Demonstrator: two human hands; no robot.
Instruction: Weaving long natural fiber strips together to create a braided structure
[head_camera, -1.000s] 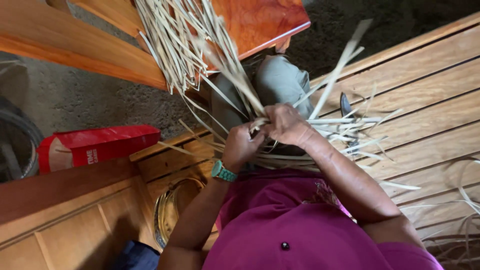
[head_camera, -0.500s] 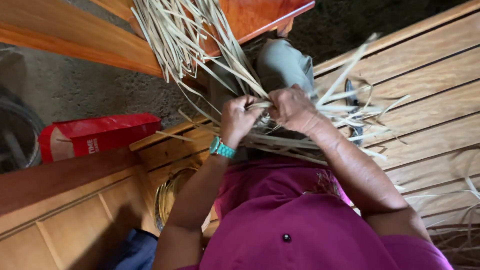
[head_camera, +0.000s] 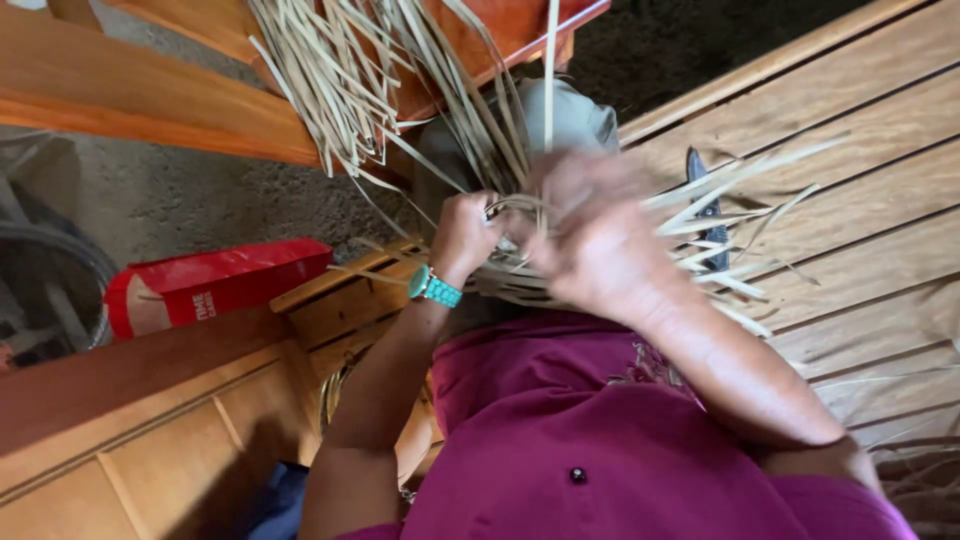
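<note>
A: Two hands work close against the magenta shirt (head_camera: 600, 450), both in the same knot of pale reed strips (head_camera: 520, 210). The left hand (head_camera: 465, 235), with a turquoise wristband (head_camera: 433, 288), is closed around a bend of strips at the centre of the weave.

B: And the right hand (head_camera: 595, 250)?

A: Blurred. It lies over the strips just beside the left, but I cannot tell whether it is pinching one or only pressing them flat.

B: How much is woven?

A: Judging by what shows, only a small tight core under the hands. Most strips are loose: long ends fan right over the wooden slat platform (head_camera: 850, 150) and a thick sheaf runs up and away, so the bulk of the weaving looks undone.

B: Anything farther out?

A: A dark knife (head_camera: 708, 215) lies on the slats past the right hand. A red bag (head_camera: 215, 285) lies to the left on the ground, and beyond the sheaf sits orange-brown wooden furniture (head_camera: 150, 90).
</note>
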